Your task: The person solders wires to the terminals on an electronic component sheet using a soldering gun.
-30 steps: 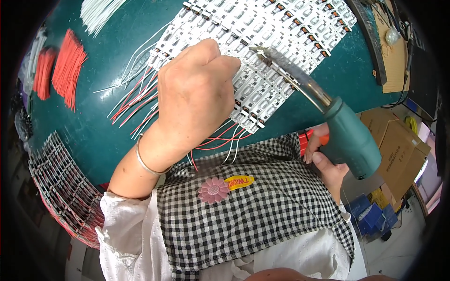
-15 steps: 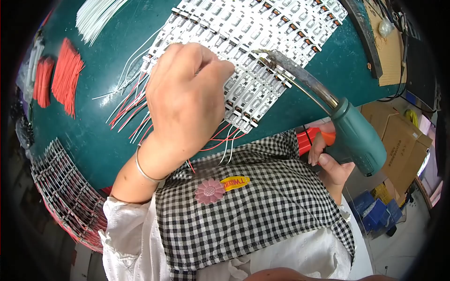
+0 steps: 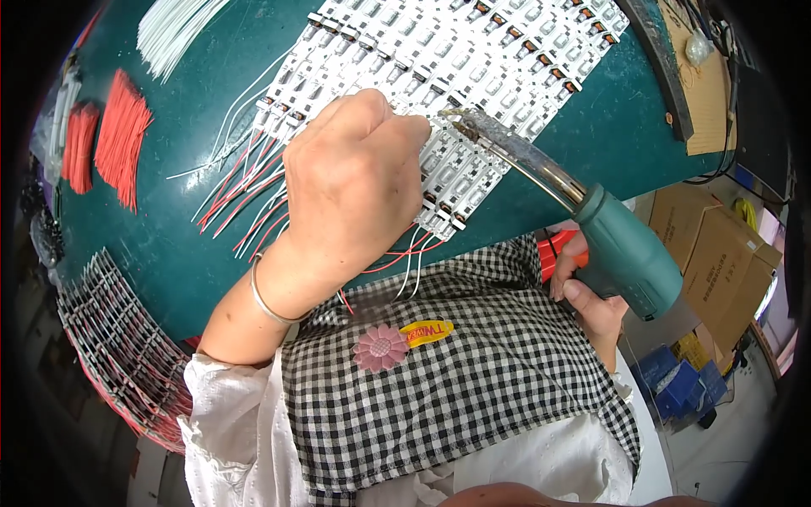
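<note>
A panel of small white circuit boards (image 3: pixel 431 51) lies on the green work surface, with rows of components on it. Over its near left part, my left hand (image 3: pixel 355 177) is closed with thumb and fingertips pressed together. What they pinch is hidden. My right hand (image 3: pixel 591 304) grips a green soldering gun (image 3: pixel 632 253), partly hidden behind its body. The gun's metal barrel slants up and left, and its dark, crusted tip is over the boards, close to my left fingertips. Red and white wires (image 3: pixel 245 190) trail from the panel's left and near edges.
Bundles of red wires (image 3: pixel 122 139) and white wires (image 3: pixel 173 38) lie at the left of the green table (image 3: pixel 190 245). A round stack of wired strips (image 3: pixel 127 346) stands at the lower left. A dark bar (image 3: pixel 663 76) borders the right side. Cardboard boxes (image 3: pixel 718 262) stand beyond.
My left hand has shifted slightly right and toward me. The soldering gun has moved left and a little nearer, bringing its tip closer to my left fingers.
</note>
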Action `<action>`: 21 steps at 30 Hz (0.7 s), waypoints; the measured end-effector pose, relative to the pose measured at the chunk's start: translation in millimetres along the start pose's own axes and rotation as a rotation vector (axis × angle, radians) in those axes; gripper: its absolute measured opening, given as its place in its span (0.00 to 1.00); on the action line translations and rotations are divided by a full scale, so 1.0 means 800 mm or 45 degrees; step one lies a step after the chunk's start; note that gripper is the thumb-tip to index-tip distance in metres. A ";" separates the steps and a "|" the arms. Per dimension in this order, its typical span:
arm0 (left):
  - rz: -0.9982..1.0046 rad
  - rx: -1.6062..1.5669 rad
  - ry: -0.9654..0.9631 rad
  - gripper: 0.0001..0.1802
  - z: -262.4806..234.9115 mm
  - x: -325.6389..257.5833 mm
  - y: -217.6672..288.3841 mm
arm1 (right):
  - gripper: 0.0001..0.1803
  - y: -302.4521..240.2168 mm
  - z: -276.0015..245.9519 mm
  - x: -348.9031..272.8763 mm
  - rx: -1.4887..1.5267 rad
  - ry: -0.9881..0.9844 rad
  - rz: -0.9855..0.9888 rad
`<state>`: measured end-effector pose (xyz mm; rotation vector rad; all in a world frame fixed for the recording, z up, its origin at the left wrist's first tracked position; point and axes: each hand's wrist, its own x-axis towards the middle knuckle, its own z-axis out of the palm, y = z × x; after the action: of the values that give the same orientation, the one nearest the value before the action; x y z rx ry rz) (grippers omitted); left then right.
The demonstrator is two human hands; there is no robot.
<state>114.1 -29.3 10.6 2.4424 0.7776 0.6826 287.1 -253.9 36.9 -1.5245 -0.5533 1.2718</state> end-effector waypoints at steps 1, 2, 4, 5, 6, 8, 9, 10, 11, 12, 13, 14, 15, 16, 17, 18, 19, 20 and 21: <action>0.002 0.002 -0.001 0.09 0.000 0.001 0.000 | 0.25 0.004 0.002 0.001 -0.028 0.057 -0.042; 0.032 0.029 0.001 0.08 -0.002 0.002 0.001 | 0.28 0.006 0.003 0.002 -0.057 0.114 -0.085; 0.060 0.057 0.005 0.08 -0.003 0.002 0.001 | 0.28 0.006 0.001 0.006 -0.141 0.063 -0.112; 0.052 0.057 -0.001 0.08 -0.003 0.001 0.001 | 0.28 0.006 0.000 0.007 -0.227 0.012 -0.138; 0.043 0.058 -0.007 0.08 -0.004 0.000 0.000 | 0.28 0.008 0.002 0.008 -0.227 0.009 -0.138; 0.058 0.057 -0.002 0.08 -0.003 0.000 -0.001 | 0.29 0.010 0.003 0.007 -0.384 0.024 -0.194; 0.074 0.059 0.003 0.08 -0.003 0.001 -0.002 | 0.29 0.013 0.003 0.005 -0.385 0.025 -0.192; 0.071 0.059 0.002 0.08 -0.003 0.001 -0.002 | 0.30 0.016 0.001 0.003 -0.366 0.036 -0.179; 0.074 0.064 -0.006 0.08 -0.003 0.002 -0.002 | 0.30 0.017 0.000 0.002 -0.346 0.047 -0.166; 0.077 0.069 -0.013 0.08 -0.003 0.002 -0.002 | 0.30 0.014 0.001 0.004 -0.345 0.046 -0.164; 0.074 0.065 -0.012 0.08 -0.002 0.003 -0.002 | 0.30 0.007 0.003 0.008 -0.178 0.043 -0.159; 0.068 0.069 -0.010 0.08 -0.002 0.003 -0.002 | 0.29 0.002 0.005 0.012 -0.011 0.040 -0.154; 0.062 0.073 -0.007 0.08 -0.002 0.004 -0.003 | 0.29 0.000 0.006 0.016 -0.015 0.041 -0.153; 0.064 0.068 -0.004 0.08 -0.002 0.004 -0.003 | 0.29 -0.002 0.007 0.019 0.030 0.031 -0.207; 0.061 0.084 -0.015 0.08 -0.002 0.005 -0.004 | 0.29 -0.003 0.006 0.023 0.074 0.022 -0.264; 0.061 0.101 -0.024 0.08 -0.003 0.006 -0.003 | 0.30 -0.003 0.005 0.026 0.065 0.004 -0.321; 0.073 0.091 -0.019 0.08 -0.003 0.008 -0.002 | 0.30 -0.003 0.005 0.025 0.058 0.017 -0.329; 0.062 0.095 -0.035 0.07 -0.005 0.010 0.001 | 0.30 -0.005 0.005 0.023 0.060 0.065 -0.358; 0.057 0.098 -0.047 0.07 -0.009 0.012 0.005 | 0.31 -0.008 0.006 0.021 0.060 0.115 -0.393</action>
<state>118.2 -23.9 21.1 2.5415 0.7499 0.6332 290.1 -235.6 36.2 -1.3882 -0.6661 0.9682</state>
